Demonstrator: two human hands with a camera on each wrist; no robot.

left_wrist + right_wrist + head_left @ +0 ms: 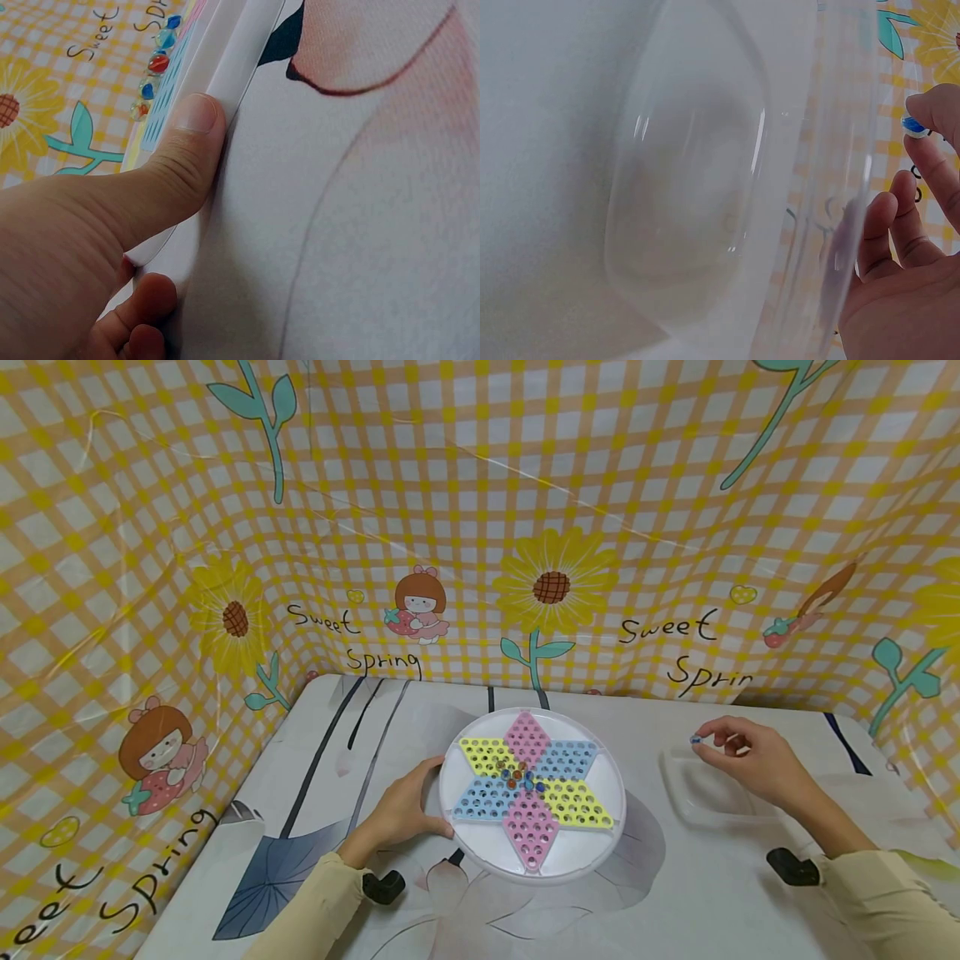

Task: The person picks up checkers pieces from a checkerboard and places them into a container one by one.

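A round white Chinese checkers board (pixel 486 853) with a pink, yellow and blue star lies on the table. Several glass marbles (pixel 517 777) cluster around its centre; some show past the rim in the left wrist view. My left hand (pixel 397 806) grips the board's left edge, its thumb (pixel 196 120) along the white rim and other fingers lower down. Between thumb and index finger, my right hand (pixel 750 756) pinches a blue-and-white marble (pixel 913 126). That hand is over the far side of a clear plastic container (pixel 678 806), right of the board.
A white tablecloth with printed flowers and dark stems covers the table (pixel 600 910). Yellow checked fabric (pixel 465 527) hangs close behind the table and along its sides. Black wrist straps (pixel 793 867) sit at both sleeves.
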